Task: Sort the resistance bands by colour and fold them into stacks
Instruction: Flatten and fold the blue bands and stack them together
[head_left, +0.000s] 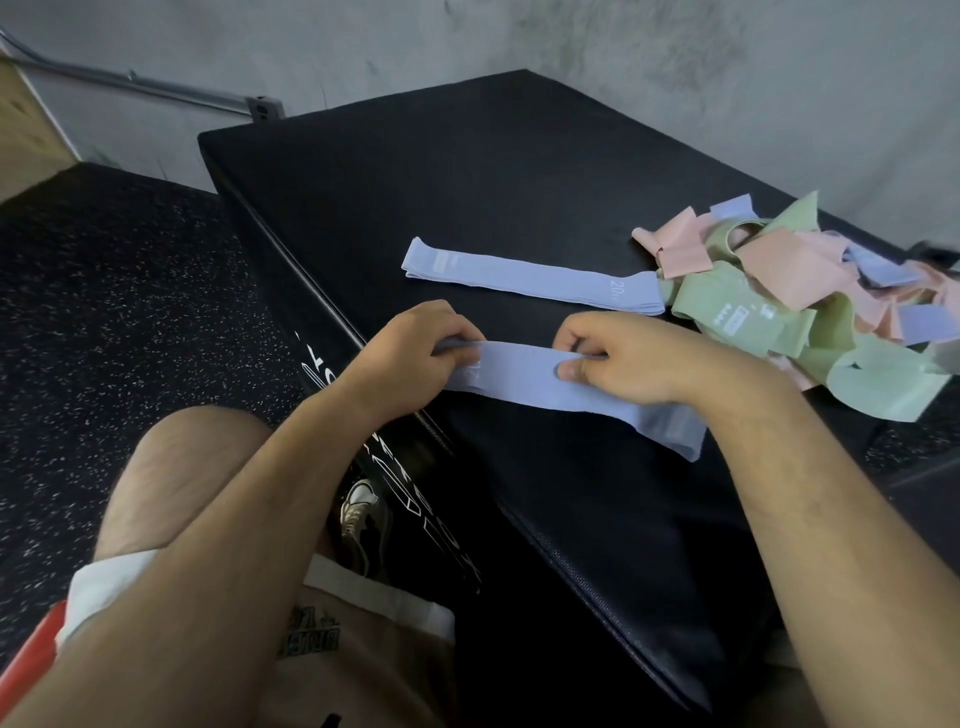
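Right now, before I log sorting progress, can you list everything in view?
held band: one, lilac-blue, near edge of the box
flat band: one, perhaps layered, lilac-blue, laid out beyond the hands
unsorted pile: count unclear, pink, green and blue, right end of the box
padded box: one, black, under all the bands
floor: black, speckled, left
wall: grey, behind
left hand: pinches the held band's left end
right hand: pinches the held band further along

A black padded box (519, 171) stands on speckled rubber flooring (104, 291) near a grey wall (675, 62) carrying a metal conduit (156, 89).
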